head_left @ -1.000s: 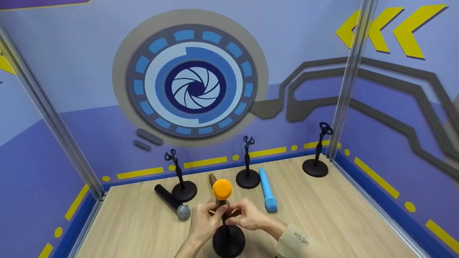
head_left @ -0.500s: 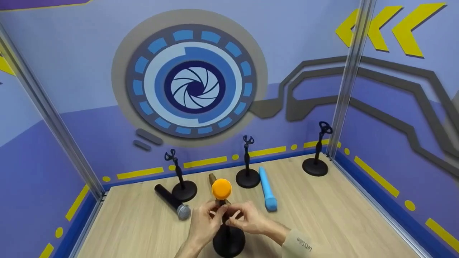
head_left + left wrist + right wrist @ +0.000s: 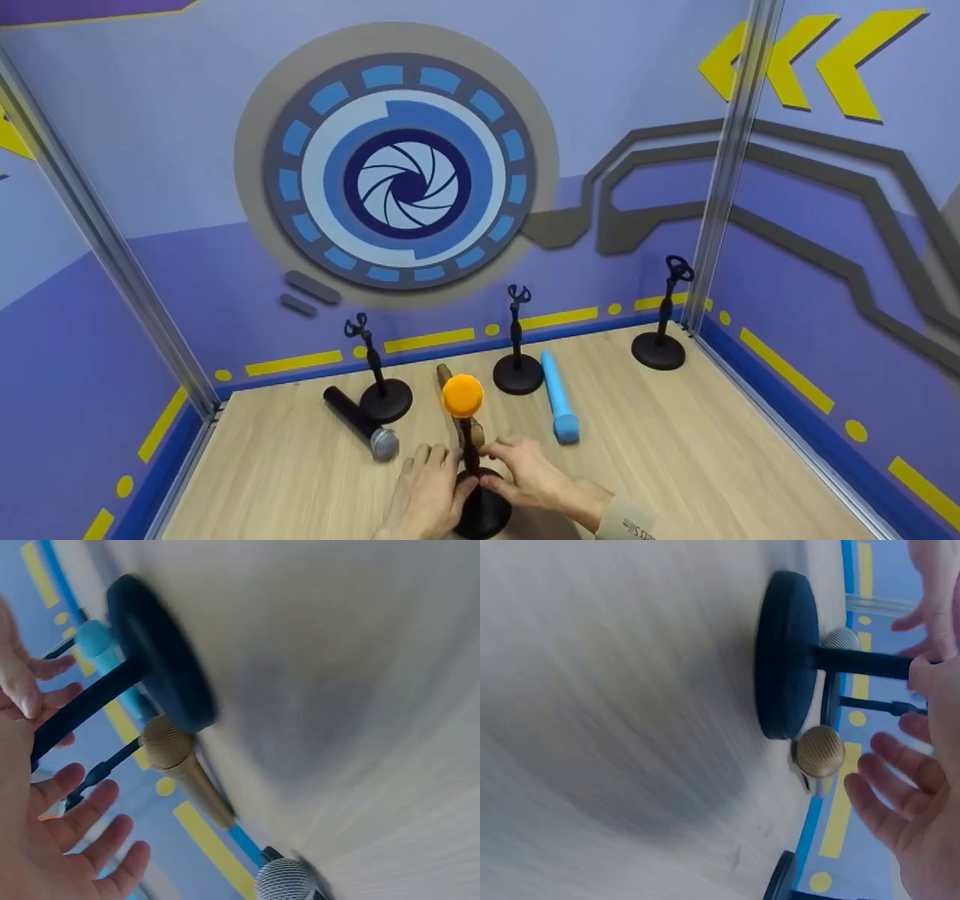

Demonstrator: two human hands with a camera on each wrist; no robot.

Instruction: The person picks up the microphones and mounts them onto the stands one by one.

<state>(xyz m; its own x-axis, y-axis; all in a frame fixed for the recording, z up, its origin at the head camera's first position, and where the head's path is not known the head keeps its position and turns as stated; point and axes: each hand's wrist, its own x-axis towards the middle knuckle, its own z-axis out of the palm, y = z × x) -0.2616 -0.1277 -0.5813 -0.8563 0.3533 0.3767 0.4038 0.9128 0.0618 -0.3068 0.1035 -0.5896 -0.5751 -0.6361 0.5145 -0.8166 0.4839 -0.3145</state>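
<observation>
A black desktop microphone stand stands at the near side of the table, topped by the round orange head of a microphone seen end-on. My left hand is at the left of its pole, thumb close to the pole, fingers spread in the left wrist view. On the pole's other side is my right hand, its thumb beside the pole and its fingers loosely bent and apart in the right wrist view. Just behind the stand lies a gold-brown microphone, partly hidden by it in the head view.
Farther back stand three similar black stands, at left, middle and right, their clips holding nothing. A black microphone with a silver head lies left, a blue microphone right. Printed panels enclose the table.
Both hands have left their pinch high on the pole, under the orange microphone, and slid down toward the base with fingers loosened. More of the gold-brown microphone shows now.
</observation>
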